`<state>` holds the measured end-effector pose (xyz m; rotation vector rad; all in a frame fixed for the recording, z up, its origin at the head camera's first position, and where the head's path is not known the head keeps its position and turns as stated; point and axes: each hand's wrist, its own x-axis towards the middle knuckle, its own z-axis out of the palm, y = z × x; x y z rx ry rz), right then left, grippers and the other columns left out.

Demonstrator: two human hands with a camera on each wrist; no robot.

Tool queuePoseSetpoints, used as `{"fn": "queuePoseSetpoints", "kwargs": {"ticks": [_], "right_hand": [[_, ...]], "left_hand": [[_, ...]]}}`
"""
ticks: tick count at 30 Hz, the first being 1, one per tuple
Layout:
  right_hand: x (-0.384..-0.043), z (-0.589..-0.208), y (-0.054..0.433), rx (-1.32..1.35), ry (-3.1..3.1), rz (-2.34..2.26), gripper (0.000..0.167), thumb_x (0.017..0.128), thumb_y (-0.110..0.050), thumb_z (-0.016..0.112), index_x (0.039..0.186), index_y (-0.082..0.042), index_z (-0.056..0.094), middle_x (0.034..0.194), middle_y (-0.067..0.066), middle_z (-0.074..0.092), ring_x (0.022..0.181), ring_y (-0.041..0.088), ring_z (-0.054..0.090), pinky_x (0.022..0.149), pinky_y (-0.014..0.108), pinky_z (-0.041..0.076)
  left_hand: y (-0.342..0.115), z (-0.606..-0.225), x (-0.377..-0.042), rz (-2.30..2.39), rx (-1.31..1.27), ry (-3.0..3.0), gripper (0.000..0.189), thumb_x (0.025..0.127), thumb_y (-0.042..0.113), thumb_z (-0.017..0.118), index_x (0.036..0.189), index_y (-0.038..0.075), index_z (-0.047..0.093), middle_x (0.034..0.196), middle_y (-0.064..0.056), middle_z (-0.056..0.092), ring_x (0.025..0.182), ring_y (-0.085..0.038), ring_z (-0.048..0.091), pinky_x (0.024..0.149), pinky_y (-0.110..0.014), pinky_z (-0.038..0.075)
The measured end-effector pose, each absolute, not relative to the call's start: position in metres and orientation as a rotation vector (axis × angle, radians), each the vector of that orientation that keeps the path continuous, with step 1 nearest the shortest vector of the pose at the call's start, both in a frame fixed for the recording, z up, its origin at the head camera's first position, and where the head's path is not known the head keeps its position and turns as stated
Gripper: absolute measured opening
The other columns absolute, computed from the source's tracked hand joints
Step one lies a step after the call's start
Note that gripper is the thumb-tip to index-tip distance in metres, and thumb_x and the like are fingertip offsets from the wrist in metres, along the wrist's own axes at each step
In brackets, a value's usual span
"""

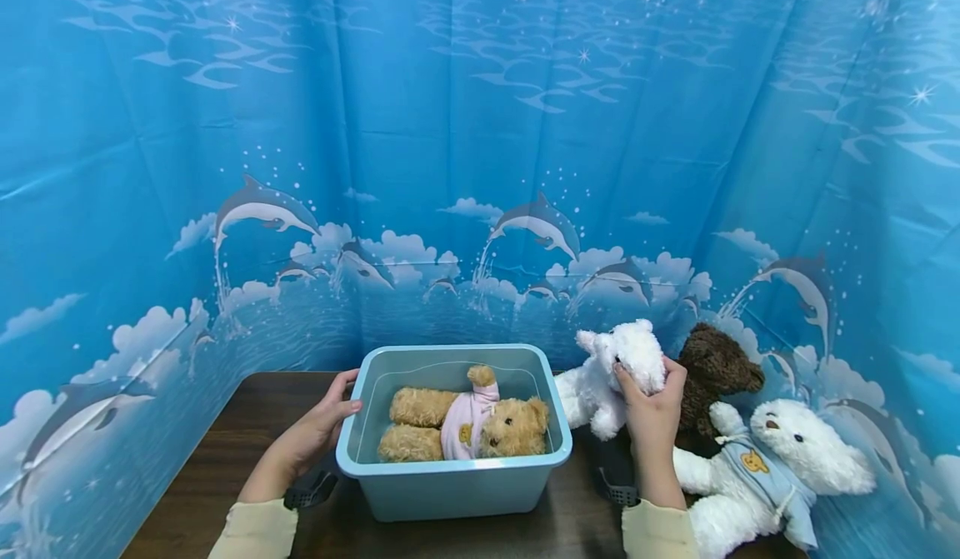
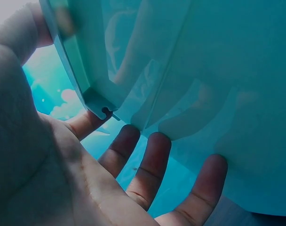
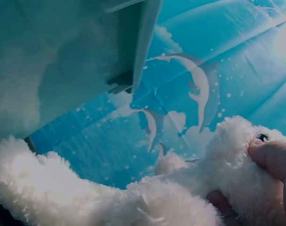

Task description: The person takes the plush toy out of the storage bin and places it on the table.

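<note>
A light blue plastic bin (image 1: pixel 450 488) stands on the table, and a tan teddy bear (image 1: pixel 468 430) in a pink top lies on its back inside. My left hand (image 1: pixel 326 417) holds the bin's left rim, thumb over the edge; in the left wrist view its fingertips (image 2: pixel 157 146) touch the outer wall. To the right of the bin, my right hand (image 1: pixel 651 396) grips a white stuffed animal (image 1: pixel 600 384) by the head. Its white fluffy body (image 3: pixel 157 202) fills the lower part of the right wrist view, below the bin's side (image 3: pixel 63 61).
A dark brown stuffed bear (image 1: pixel 708 367) sits behind my right hand. A white teddy bear (image 1: pixel 765 459) in a light blue hoodie leans at the table's right side. The dark wooden table (image 1: pixel 213 451) is bordered by a blue dolphin-print curtain (image 1: pixel 420 167).
</note>
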<state>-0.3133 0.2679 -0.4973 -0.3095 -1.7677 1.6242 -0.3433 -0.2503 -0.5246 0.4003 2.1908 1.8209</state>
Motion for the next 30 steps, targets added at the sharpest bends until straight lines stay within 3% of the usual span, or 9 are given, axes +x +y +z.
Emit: {"fn": "queuePoseSetpoints", "kwargs": {"ticks": [10,18,25,30], "right_hand": [[-0.318,-0.51,0.278,-0.425,-1.871,1.67,0.087,0.096,-0.035,0.086,0.158,-0.007,0.031,0.165,0.027,0.038,0.152,0.048,0.042,0.12,0.069,0.042],[-0.317,-0.514,0.302,-0.632,-2.156,1.727,0.087,0.109,-0.038,0.065,0.169,-0.002,0.014,0.163,0.041,0.028,0.142,0.059,0.049,0.108,0.063,0.058],[-0.312,-0.51,0.308,-0.704,-2.288,1.444,0.08,0.107,-0.038,0.065,0.17,-0.007,0.026,0.158,0.039,0.026,0.143,0.063,0.038,0.119,0.077,0.038],[-0.309,-0.507,0.309,-0.686,-2.304,1.409,0.077,0.108,-0.034,0.064,0.17,-0.008,0.027,0.158,0.039,0.027,0.143,0.062,0.039,0.118,0.077,0.038]], "left_hand": [[-0.249,-0.523,-0.343,1.806,0.396,2.201,0.07,0.11,0.045,0.05,0.167,0.031,0.013,0.169,-0.017,0.02,0.153,-0.05,0.034,0.115,-0.067,0.052],[-0.25,-0.524,-0.342,1.797,0.38,2.222,0.073,0.109,0.047,0.052,0.167,0.033,0.011,0.171,-0.016,0.019,0.154,-0.049,0.029,0.117,-0.069,0.049],[-0.25,-0.522,-0.342,1.793,0.383,2.212,0.072,0.109,0.047,0.051,0.167,0.031,0.011,0.169,-0.017,0.019,0.153,-0.049,0.029,0.117,-0.068,0.049],[-0.249,-0.52,-0.343,1.778,0.391,2.214,0.074,0.109,0.047,0.05,0.168,0.029,0.008,0.17,-0.016,0.017,0.153,-0.049,0.028,0.118,-0.067,0.048]]}}
